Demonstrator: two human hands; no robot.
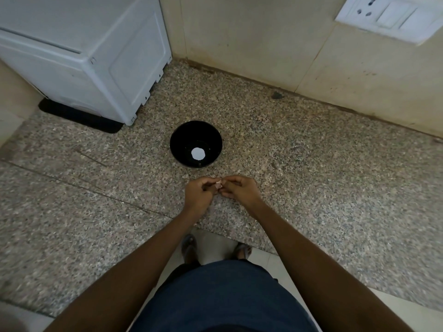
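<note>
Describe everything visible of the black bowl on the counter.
The black bowl is round, deep and glossy like plastic; it stands upright on the speckled stone counter, right of the white appliance and apart from it. A small pale round patch lies at its bottom; what it is cannot be told. Only the counter touches it; the left hand and right hand pinch a pale scrap nearer the person, clear of its rim.

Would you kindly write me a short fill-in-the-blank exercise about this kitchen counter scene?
The left hand and right hand pinch a small pale piece before the ____ bowl.
The white appliance stands to the bowl's ____.
The socket plate is fixed to the ____.
Missing words: black, left, wall.
</note>
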